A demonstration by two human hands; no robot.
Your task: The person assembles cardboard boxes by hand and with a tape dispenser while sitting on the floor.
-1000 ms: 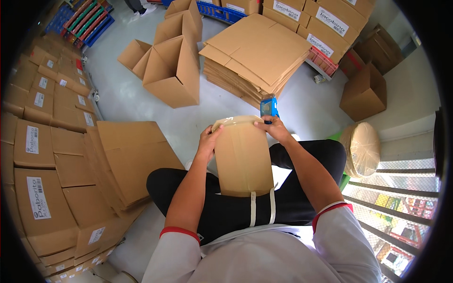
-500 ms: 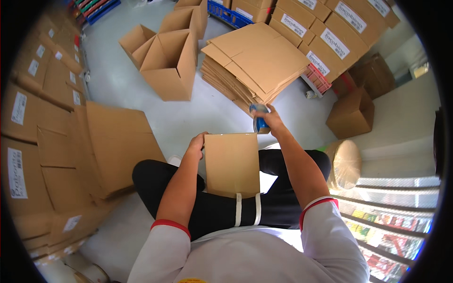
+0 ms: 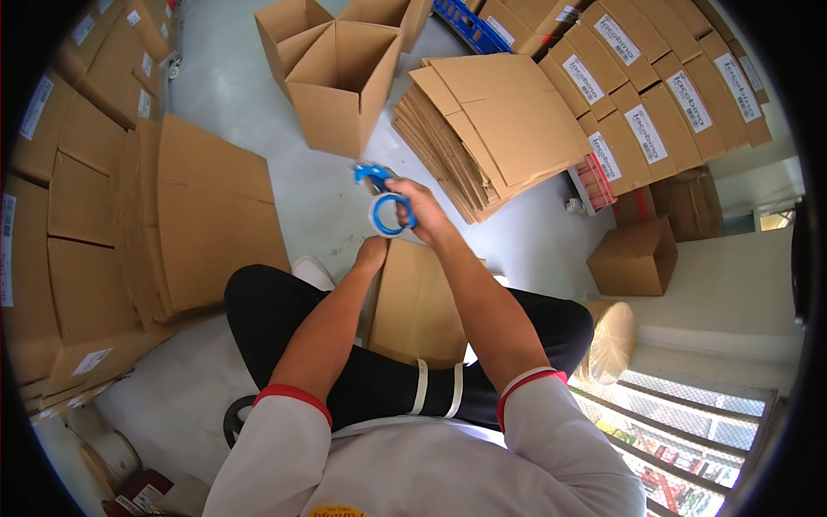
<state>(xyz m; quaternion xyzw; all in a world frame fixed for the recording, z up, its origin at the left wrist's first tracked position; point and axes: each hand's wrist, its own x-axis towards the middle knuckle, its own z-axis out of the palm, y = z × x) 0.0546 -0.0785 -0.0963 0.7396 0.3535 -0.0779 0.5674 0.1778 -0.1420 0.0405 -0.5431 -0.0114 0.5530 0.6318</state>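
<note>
A small cardboard box (image 3: 419, 302) stands between my legs, tilted, with its plain top panel toward me. My left hand (image 3: 372, 252) grips its far left corner; most of the fingers are hidden. Just above the box's far edge, my right hand (image 3: 419, 209) is closed round a blue tape dispenser (image 3: 376, 177). A tape roll on a blue hub shows at its near end, and the head of the dispenser points to the far left.
Flattened cardboard sheets (image 3: 508, 121) lie stacked ahead right. Open cardboard boxes (image 3: 340, 103) stand ahead. More flat cardboard (image 3: 215, 215) leans at my left beside stacked cartons (image 3: 86, 202). Labelled cartons (image 3: 646, 129) fill the far right, near an open box (image 3: 629, 258).
My right hand has swung the tape dispenser leftward, from right of the box to over its far left corner. The box has tilted and turned slightly. The head view has shifted.
</note>
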